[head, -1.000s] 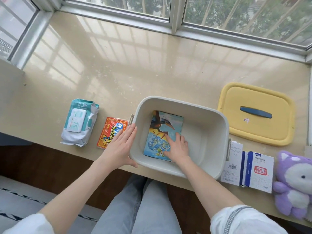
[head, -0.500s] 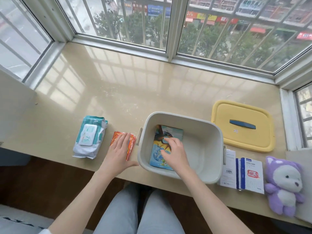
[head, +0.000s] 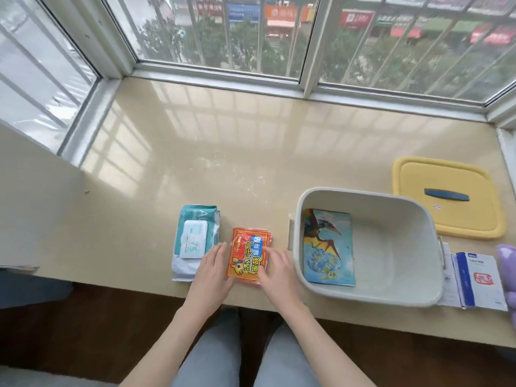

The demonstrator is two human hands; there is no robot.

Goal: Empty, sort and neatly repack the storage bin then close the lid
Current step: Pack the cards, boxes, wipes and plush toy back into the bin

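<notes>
The right hand [head: 275,270] has left the storage bin [head: 396,247] and joined the left hand [head: 213,270] at the orange packets [head: 248,256]. Going left to right on the table [head: 251,152]: a wet-wipes pack [head: 195,238], then the orange packets flanked by both hands, fingers loosely spread and touching their edges without clamping. Next, the open bin holds a pterosaur picture book [head: 328,247] flat against its left side. The yellow lid [head: 446,196] lies behind, white-and-blue boxes [head: 474,280] beside.
</notes>
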